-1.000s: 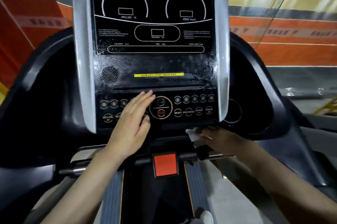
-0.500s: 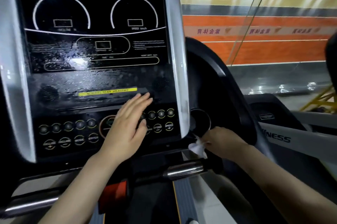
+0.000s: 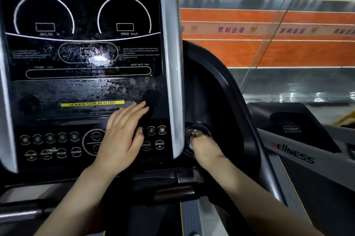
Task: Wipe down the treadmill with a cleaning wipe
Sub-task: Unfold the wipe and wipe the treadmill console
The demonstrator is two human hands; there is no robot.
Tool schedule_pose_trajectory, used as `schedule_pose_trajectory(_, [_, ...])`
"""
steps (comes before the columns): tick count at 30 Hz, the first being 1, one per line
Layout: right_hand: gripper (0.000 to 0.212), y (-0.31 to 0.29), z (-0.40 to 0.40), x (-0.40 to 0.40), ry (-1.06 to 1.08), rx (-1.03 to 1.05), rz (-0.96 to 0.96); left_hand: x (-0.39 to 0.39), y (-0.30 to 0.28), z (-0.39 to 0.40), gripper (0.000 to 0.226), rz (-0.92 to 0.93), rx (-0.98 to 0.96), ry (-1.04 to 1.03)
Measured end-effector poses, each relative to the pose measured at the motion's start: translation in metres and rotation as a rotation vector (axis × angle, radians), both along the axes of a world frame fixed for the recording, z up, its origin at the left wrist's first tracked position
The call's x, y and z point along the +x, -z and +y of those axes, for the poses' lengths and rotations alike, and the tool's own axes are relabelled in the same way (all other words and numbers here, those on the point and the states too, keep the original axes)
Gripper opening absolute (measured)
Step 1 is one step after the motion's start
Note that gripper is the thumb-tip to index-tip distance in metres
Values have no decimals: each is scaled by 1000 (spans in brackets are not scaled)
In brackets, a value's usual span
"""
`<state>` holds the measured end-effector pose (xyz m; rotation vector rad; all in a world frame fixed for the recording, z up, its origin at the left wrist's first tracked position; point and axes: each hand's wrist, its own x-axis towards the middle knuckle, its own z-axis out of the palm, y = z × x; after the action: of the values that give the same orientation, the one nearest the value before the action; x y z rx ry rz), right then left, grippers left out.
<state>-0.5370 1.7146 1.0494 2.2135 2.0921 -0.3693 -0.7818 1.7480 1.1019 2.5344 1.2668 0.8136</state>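
Here, the person stands at the treadmill console (image 3: 86, 74), a black panel with 2 dial outlines at the top, a yellow strip (image 3: 93, 104) reading "ALWAYS STAY HEALTHY" and rows of round buttons (image 3: 50, 137) below. Wet streaks show on the middle of the panel. The left hand (image 3: 123, 139) lies flat on the console, fingers straight and close together, fingertips touching the panel just beside the right speaker grille (image 3: 151, 97), palm over the button area right of the START control. The right hand (image 3: 206, 148) reaches into the round cup recess (image 3: 196, 132) just right of the console's grey side trim (image 3: 173, 74). Its fingers curl inward; the cleaning wipe is hidden, so whether they pinch it cannot be told. A neighbouring machine (image 3: 294, 156) marked "WELLNESS" stands to the right.
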Motion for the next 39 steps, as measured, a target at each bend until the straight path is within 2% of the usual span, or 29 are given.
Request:
schedule_pose_trajectory(2, [41,5,2,1,-25,-51,37,2,0,-1,54,2,8,-15])
schedule_pose_trajectory(5, [44,2,7,4,6,-54,199,7,1,-3,54,-7,21,-43])
schedule_pose_trajectory(8, [28,2,2,5,32,-42,348,12,2,-3,54,-27,35,-80])
schedule_pose_trajectory(11, [20,-6,-7,17,-61,-136,378,20,1,-4,54,-53,42,-124])
schedule_pose_trajectory(14, [29,-19,-5,26,-253,-182,165,29,2,-6,54,-52,58,-170])
schedule_pose_trajectory(18, [56,-8,-1,8,-413,-346,-522,30,2,-6,54,-24,73,-191])
schedule_pose_trajectory(19, [62,-3,2,7,-437,-380,-641,29,2,-6,54,-14,72,-186])
schedule_pose_trajectory(21, [64,6,8,10,-439,-394,-721,28,1,-7,54,5,67,-177])
schedule_pose_trajectory(25, [63,9,15,17,-410,-414,-676,27,-1,-8,55,18,53,-178])
schedule_pose_trajectory(29, [63,9,28,8,-523,-559,-791,27,-3,-9,55,30,52,-178])
schedule_pose_trajectory(31, [57,2,18,0,-453,-519,-725,25,-4,-9,56,47,44,-162])
schedule_pose_trajectory(33, [49,-14,6,-4,-419,-458,-534,22,-4,-8,56,62,35,-150])
schedule_pose_trajectory(36, [34,-32,6,10,-292,-389,-52,21,-3,-8,55,67,23,-146])
schedule_pose_trajectory(39, [5,-21,6,13,59,-368,496,22,-2,-8,55,56,26,-151])
